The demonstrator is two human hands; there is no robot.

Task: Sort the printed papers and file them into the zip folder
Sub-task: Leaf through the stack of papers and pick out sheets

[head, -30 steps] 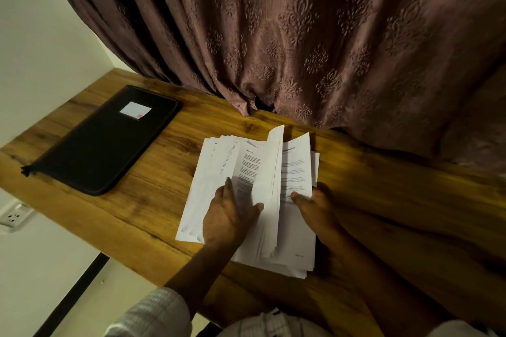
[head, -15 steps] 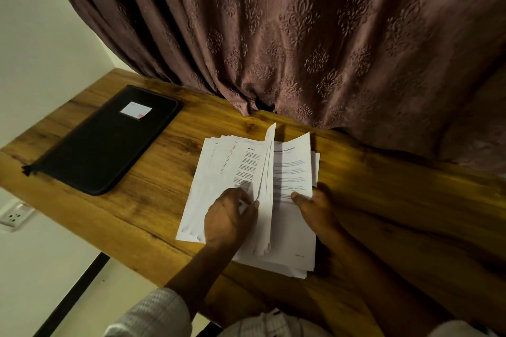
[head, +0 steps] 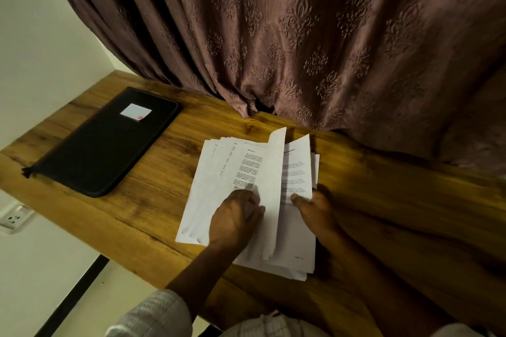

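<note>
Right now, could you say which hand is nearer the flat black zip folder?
Left. The left hand holds the white printed papers right of the black zip folder; the right hand sits farther right.

Dim, warm indoor light. The white papers (head: 216,186) and the pale wall (head: 41,35) are the brightest areas. The table (head: 153,200) glows amber at the left and sinks into heavy shadow at the right. The left hand (head: 232,219) and right hand (head: 317,213) are underexposed. The black zip folder (head: 109,142) shows little detail. Wide-angle distortion bends the table edge and the curtain (head: 301,35). The print is soft and unreadable.
</note>
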